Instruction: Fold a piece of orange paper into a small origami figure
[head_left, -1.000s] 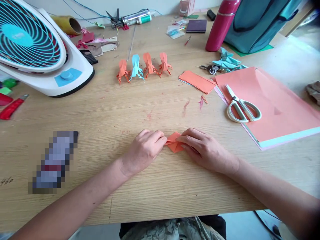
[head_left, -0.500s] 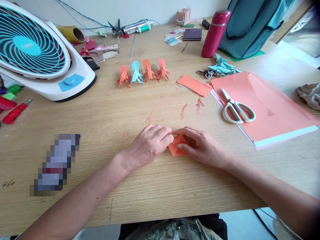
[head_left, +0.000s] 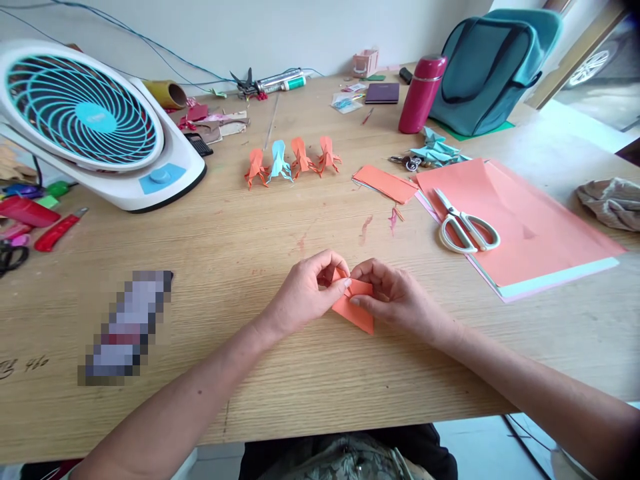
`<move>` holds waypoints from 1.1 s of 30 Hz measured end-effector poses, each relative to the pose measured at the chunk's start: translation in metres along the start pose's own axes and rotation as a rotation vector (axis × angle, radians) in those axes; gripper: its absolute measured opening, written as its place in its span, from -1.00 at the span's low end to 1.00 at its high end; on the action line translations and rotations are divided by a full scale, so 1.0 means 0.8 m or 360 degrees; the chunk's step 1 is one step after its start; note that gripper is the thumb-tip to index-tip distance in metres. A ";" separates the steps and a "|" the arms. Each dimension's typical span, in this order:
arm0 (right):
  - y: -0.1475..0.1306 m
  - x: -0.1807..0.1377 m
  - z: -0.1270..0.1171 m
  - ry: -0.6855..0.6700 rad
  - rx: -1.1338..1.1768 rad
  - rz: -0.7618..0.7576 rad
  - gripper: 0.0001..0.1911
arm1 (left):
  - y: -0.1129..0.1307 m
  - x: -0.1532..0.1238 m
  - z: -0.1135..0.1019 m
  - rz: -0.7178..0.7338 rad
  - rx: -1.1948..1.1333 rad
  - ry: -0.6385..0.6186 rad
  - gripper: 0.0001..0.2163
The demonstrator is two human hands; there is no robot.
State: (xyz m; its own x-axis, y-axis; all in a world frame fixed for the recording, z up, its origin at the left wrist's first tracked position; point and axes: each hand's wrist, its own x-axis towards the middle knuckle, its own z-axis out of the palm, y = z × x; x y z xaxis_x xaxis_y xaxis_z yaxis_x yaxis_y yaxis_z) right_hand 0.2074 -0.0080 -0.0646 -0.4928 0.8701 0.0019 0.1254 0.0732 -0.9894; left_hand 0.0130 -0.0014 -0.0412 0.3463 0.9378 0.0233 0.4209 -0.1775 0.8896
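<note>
Near the front of the wooden table, a small folded piece of orange paper is held between both hands. My left hand pinches its upper left corner between thumb and fingers. On the paper's right side, my right hand grips with the thumb on top and the fingers bent at the upper edge. Part of the paper is hidden behind the fingers. Further back stand several folded paper figures in a row, among them a light blue one and an orange one.
White-handled scissors lie on large orange sheets to the right. Orange paper strips are stacked nearby. A white fan and a blurred phone-like object occupy the left. A pink bottle and teal bag stand behind.
The orange paper has turned and its lower corner now points toward me. My left fingers have gone from lying flat over its edge to pinching its corner. The camera view has shifted slightly.
</note>
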 end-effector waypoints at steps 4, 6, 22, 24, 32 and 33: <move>0.009 0.001 -0.001 -0.0027 0.0034 0.0071 -0.87 | 0.002 0.000 0.003 0.0137 -0.0032 0.0070 -0.95; 0.009 0.000 -0.002 -0.0029 -0.0058 0.0080 -0.80 | 0.002 0.000 0.004 0.0162 -0.0099 0.0104 -0.89; -0.001 0.000 0.003 0.0149 0.0008 0.0131 -0.64 | 0.006 -0.003 0.004 0.0074 -0.0168 0.0190 -0.87; -0.005 0.000 -0.001 0.0082 -0.0071 0.0155 -0.61 | 0.006 -0.003 0.003 0.0074 -0.0218 0.0178 -0.88; -0.008 0.002 -0.009 -0.0220 0.0251 0.0322 -0.61 | 0.006 -0.003 -0.001 0.0077 -0.0317 0.0067 -0.86; -0.007 0.003 -0.010 -0.0209 0.0299 0.0321 -0.60 | 0.007 -0.003 -0.001 0.0057 -0.0304 0.0062 -0.86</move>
State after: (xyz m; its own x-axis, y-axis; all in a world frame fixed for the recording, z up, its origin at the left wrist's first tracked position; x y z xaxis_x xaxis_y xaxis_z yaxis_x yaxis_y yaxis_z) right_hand 0.2123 -0.0026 -0.0581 -0.5830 0.7865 -0.2038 0.0766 -0.1966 -0.9775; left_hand 0.0138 -0.0040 -0.0359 0.3240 0.9434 0.0706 0.2410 -0.1545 0.9582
